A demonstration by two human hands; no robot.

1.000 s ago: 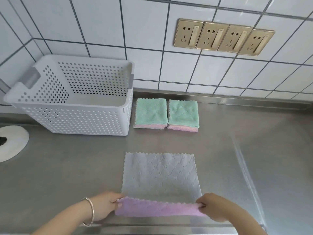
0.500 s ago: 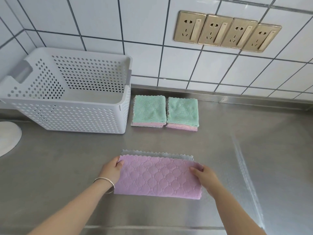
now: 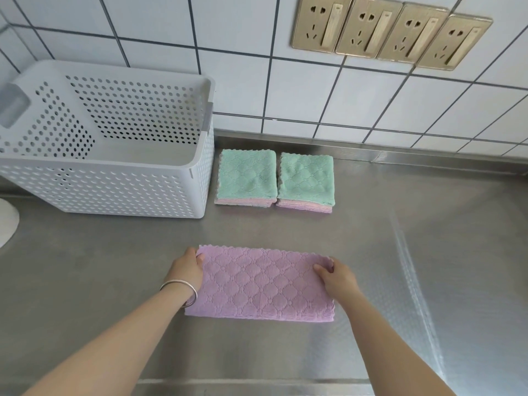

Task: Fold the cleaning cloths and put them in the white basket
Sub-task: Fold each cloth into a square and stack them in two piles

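Both hands — the left hand [image 3: 187, 270] and right hand [image 3: 335, 277] — are pinching the ends of a purple cloth [image 3: 261, 284] folded in half near the counter's [image 3: 428, 252] front edge, while two folded stacks [image 3: 274, 178] are waiting at the back edge beside the white basket [image 3: 114, 192] — apparently empty.

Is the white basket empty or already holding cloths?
Empty: the white basket shows only bare floor; both folded stacks sit outside.

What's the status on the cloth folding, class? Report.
Left hand and right hand pinch purple cloth, folded in half. White basket empty. Nothing in the way.
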